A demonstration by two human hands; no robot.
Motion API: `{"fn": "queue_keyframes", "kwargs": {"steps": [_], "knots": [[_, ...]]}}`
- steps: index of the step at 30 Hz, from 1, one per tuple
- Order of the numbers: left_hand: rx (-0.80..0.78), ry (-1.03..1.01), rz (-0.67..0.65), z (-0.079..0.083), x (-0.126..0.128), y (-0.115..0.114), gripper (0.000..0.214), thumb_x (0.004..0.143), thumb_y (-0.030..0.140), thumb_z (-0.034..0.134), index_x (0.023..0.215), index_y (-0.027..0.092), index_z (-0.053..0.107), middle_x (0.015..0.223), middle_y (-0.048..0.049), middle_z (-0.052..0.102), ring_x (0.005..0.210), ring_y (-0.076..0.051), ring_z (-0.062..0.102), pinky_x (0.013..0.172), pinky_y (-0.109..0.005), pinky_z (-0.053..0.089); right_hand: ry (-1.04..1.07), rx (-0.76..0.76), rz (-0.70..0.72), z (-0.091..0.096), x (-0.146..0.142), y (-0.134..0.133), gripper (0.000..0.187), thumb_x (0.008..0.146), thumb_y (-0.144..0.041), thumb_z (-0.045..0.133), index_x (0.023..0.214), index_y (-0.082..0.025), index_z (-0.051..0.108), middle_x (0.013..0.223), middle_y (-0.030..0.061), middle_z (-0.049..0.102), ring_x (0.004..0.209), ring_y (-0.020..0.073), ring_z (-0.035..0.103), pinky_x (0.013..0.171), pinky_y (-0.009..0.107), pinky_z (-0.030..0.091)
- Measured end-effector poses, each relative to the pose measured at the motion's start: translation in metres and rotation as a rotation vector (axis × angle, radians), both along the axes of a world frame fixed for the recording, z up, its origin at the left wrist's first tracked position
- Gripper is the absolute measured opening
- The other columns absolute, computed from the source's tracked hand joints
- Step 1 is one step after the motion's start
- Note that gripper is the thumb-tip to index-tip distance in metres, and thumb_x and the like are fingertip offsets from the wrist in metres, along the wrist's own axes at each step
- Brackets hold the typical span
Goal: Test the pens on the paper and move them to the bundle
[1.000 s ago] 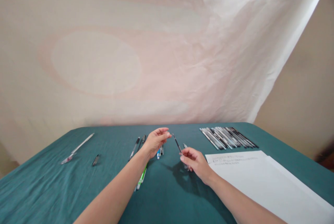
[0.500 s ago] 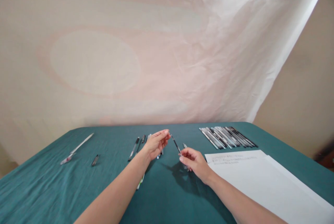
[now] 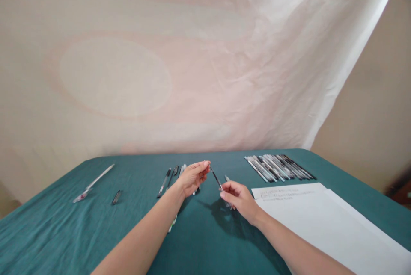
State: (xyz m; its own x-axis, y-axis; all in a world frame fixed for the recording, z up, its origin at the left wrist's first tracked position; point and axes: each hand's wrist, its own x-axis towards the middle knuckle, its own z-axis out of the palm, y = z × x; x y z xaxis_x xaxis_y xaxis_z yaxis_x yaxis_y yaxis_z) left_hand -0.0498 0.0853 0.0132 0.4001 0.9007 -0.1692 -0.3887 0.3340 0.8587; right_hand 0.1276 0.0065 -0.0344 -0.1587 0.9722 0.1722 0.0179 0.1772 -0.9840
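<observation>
A thin dark pen refill (image 3: 216, 177) slants between my two hands above the table. My left hand (image 3: 193, 177) pinches its upper end between thumb and fingertips. Lower down, my right hand (image 3: 238, 198) is closed around the other end, with a clear pen barrel (image 3: 228, 205) showing below the fingers. A pale pen tip (image 3: 227, 178) pokes out behind the right hand; whether it is held cannot be made out. Several pens (image 3: 164, 183) lie behind and beside my left forearm, which partly hides them.
A row of several pens (image 3: 279, 168) lies at the back right. White paper sheets (image 3: 308, 215) with handwriting are at the right. On the left lie a dark pen cap (image 3: 116, 197) and a long white stick-like item (image 3: 96, 181) with a clear wrapper. Green cloth (image 3: 64, 232) covers the table.
Both hands keep almost the same pose and hold. The left fingertips have shifted very slightly to the right and down; the whole view has moved a little.
</observation>
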Motion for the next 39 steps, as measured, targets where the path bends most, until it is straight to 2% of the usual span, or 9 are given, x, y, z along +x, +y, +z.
{"fn": "queue_keyframes", "kwargs": {"steps": [8, 18, 23, 30, 35, 39], "knots": [[0.056, 0.072, -0.012, 0.002, 0.001, -0.002, 0.026, 0.061, 0.028, 0.076, 0.082, 0.015, 0.066, 0.070, -0.0017, 0.064, 0.066, -0.009, 0.058, 0.059, -0.018, 0.041, 0.003, -0.004, 0.001, 0.001, 0.000, -0.001, 0.018, 0.074, -0.033, 0.062, 0.082, -0.017, 0.059, 0.063, -0.0039, 0.051, 0.050, 0.0066, 0.040, 0.045, 0.020, 0.032], [0.207, 0.235, -0.030, 0.004, -0.003, -0.003, 0.030, 0.059, 0.034, 0.075, 0.080, 0.014, 0.069, 0.075, -0.0034, 0.065, 0.073, -0.012, 0.055, 0.064, -0.021, 0.036, 0.031, -0.015, 0.015, 0.002, 0.000, 0.000, 0.017, 0.073, -0.032, 0.063, 0.081, -0.017, 0.059, 0.063, -0.0038, 0.050, 0.051, 0.0070, 0.040, 0.045, 0.019, 0.031], [0.293, 0.329, -0.039, -0.001, -0.001, -0.004, 0.031, 0.059, 0.039, 0.074, 0.079, 0.015, 0.069, 0.072, -0.0033, 0.064, 0.071, -0.014, 0.055, 0.064, -0.023, 0.035, 0.020, -0.013, 0.013, 0.000, 0.000, 0.000, 0.019, 0.074, -0.034, 0.062, 0.081, -0.017, 0.059, 0.062, -0.0040, 0.049, 0.051, 0.0072, 0.040, 0.045, 0.019, 0.032], [0.287, 0.242, -0.054, -0.003, 0.007, -0.010, 0.030, 0.065, 0.040, 0.070, 0.081, 0.015, 0.066, 0.078, -0.0045, 0.063, 0.076, -0.014, 0.057, 0.070, -0.024, 0.040, -0.001, 0.015, -0.008, -0.001, 0.000, 0.000, 0.021, 0.075, -0.036, 0.061, 0.083, -0.017, 0.057, 0.062, -0.0039, 0.049, 0.050, 0.0070, 0.041, 0.045, 0.019, 0.033], [0.258, 0.137, -0.084, -0.002, 0.013, -0.016, 0.032, 0.063, 0.036, 0.073, 0.086, 0.016, 0.066, 0.087, -0.0061, 0.065, 0.081, -0.015, 0.058, 0.075, -0.026, 0.042, -0.025, 0.029, -0.021, -0.001, 0.000, 0.001, 0.022, 0.076, -0.036, 0.060, 0.084, -0.017, 0.056, 0.061, -0.0042, 0.049, 0.047, 0.0062, 0.040, 0.044, 0.019, 0.032], [0.242, 0.184, -0.106, -0.011, 0.019, -0.024, 0.039, 0.061, 0.033, 0.075, 0.093, 0.014, 0.066, 0.093, -0.0096, 0.065, 0.083, -0.018, 0.059, 0.076, -0.028, 0.043, -0.029, 0.056, -0.050, -0.002, -0.001, 0.001, 0.022, 0.076, -0.037, 0.059, 0.085, -0.017, 0.056, 0.062, -0.0041, 0.050, 0.045, 0.0057, 0.039, 0.042, 0.019, 0.032]]}}
